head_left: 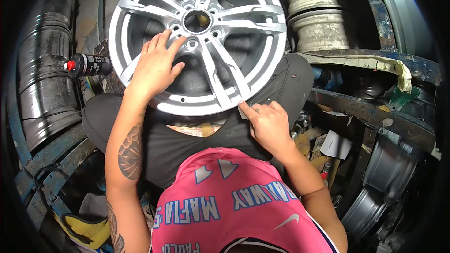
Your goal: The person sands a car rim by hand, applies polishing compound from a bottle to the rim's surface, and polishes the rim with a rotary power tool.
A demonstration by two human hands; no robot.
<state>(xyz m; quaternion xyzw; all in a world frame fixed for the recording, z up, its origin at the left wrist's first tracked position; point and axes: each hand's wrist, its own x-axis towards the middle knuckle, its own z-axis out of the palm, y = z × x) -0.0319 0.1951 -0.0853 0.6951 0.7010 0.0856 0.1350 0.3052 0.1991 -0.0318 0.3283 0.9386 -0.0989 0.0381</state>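
Note:
A silver alloy wheel (185,107) with split spokes lies face up across my lap, its round centre hole towards the top of the view. My left hand (158,63) rests over a lower-left spoke, fingers stretched towards the hub and thumb apart; it holds nothing. At the near right edge of the rim is my right hand (269,124). Its index finger reaches to the rim's lip and the other fingers are curled in. A small greyish edge shows under that index finger; what it belongs to is too hidden to name.
A black bottle with a red cap (89,64) lies left of the wheel. Dark stacked wheels (49,84) stand at far left, worn rims (314,14) at upper right. Blue metal racks (393,117) flank me, with more rims (389,168) lower right. A yellow-edged item (86,229) sits lower left.

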